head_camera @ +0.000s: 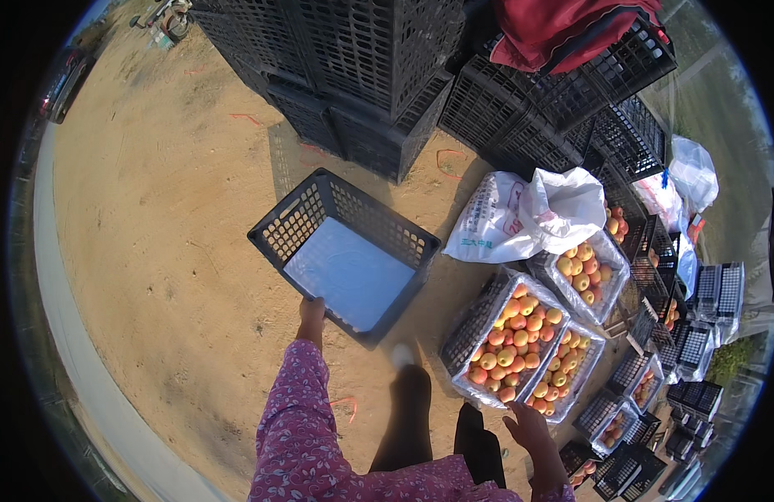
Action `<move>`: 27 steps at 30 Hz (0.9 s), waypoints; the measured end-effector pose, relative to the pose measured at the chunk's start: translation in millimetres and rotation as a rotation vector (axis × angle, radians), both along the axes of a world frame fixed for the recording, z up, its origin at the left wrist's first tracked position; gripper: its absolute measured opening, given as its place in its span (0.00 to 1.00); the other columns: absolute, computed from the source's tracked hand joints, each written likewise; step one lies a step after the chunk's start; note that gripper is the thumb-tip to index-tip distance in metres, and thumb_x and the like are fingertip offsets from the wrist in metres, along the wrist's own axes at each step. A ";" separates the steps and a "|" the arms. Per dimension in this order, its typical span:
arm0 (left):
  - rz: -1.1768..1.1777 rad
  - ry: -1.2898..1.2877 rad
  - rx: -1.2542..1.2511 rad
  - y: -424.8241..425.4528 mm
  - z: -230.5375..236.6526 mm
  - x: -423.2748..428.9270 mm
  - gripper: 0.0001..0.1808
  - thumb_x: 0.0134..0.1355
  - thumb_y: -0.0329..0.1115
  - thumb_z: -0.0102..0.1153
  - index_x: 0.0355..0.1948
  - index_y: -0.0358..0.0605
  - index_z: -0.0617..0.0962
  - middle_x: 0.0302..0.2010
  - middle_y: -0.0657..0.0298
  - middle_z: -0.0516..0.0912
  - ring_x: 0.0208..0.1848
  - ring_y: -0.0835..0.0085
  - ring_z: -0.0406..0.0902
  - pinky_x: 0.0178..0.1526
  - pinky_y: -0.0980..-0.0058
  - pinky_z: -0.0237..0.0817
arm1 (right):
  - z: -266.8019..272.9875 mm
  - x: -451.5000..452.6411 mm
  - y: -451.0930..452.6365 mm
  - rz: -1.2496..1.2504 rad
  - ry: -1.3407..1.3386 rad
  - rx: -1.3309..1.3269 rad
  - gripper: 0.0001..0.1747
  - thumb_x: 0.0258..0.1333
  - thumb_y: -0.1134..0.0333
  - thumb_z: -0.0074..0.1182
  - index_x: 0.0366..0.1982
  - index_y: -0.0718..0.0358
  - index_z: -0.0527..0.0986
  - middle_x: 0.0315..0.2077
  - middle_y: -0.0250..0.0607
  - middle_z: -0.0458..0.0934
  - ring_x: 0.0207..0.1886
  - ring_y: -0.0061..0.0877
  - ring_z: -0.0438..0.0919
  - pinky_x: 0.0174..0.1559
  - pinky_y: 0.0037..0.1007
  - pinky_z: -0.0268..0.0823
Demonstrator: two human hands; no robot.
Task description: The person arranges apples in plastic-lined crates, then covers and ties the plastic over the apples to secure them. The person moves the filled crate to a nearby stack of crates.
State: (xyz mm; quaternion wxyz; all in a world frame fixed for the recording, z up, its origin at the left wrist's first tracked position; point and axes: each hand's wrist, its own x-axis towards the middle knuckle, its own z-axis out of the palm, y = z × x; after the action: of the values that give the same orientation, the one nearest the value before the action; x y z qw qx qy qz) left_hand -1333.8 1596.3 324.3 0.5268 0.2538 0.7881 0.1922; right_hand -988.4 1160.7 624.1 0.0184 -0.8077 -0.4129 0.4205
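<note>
My left hand [313,309] grips the near rim of a black plastic crate [387,221], with a pale sheet [350,271] lying flat on its bottom. The crate is tilted, and no fruit shows inside it. To the right, my right hand [526,421] has its fingers apart, close to the near edge of two plastic-lined crates of apples. The larger apple crate [457,345] is full of red and yellow apples [520,339]. Beside it stands the other lined crate [589,370], also holding apples. Whether my right fingertips touch a crate edge, I cannot tell.
Tall stacks of black crates [355,56] stand ahead. A white woven sack [493,219] sits by another lined apple crate [612,295]. A red cloth [550,37] drapes over crates at the upper right. More crates fill the right side; sandy ground [173,251] lies left.
</note>
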 end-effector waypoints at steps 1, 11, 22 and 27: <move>0.029 0.009 0.031 13.9 -20.6 13.9 0.20 0.57 0.28 0.56 0.52 0.40 0.78 0.38 0.59 0.82 0.32 0.68 0.81 0.26 0.66 0.72 | -9.0 -5.5 -19.6 -0.034 0.018 -0.030 0.22 0.58 0.59 0.59 0.53 0.59 0.75 0.42 0.47 0.83 0.45 0.44 0.81 0.47 0.44 0.73; 0.317 -0.330 0.022 63.0 -121.7 111.2 0.27 0.64 0.23 0.51 0.62 0.60 0.69 0.53 0.61 0.75 0.50 0.59 0.75 0.47 0.50 0.72 | -62.2 -48.5 -136.1 -0.607 0.253 -0.379 0.20 0.59 0.58 0.62 0.50 0.59 0.79 0.36 0.44 0.86 0.40 0.32 0.85 0.45 0.32 0.75; 0.132 -0.271 0.020 -15.5 -229.4 112.9 0.31 0.61 0.22 0.52 0.64 0.61 0.68 0.54 0.66 0.76 0.50 0.68 0.77 0.39 0.61 0.71 | -124.1 -69.6 -163.1 -0.858 0.444 -0.338 0.19 0.64 0.63 0.58 0.52 0.66 0.77 0.41 0.42 0.85 0.42 0.24 0.84 0.47 0.26 0.75; 0.212 -0.289 0.037 18.3 -240.3 132.4 0.25 0.61 0.22 0.52 0.59 0.57 0.71 0.52 0.63 0.77 0.47 0.64 0.78 0.37 0.60 0.74 | -180.6 -77.2 -197.8 -0.939 0.551 -0.528 0.21 0.61 0.60 0.58 0.53 0.61 0.77 0.40 0.44 0.84 0.41 0.30 0.83 0.47 0.32 0.74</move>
State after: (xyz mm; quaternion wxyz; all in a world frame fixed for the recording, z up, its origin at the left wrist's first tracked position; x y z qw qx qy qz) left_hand -1201.4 1614.6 83.9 0.6065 0.1487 0.7230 0.2955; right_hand -1065.5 962.8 443.5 0.1073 -0.7422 0.1262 0.6493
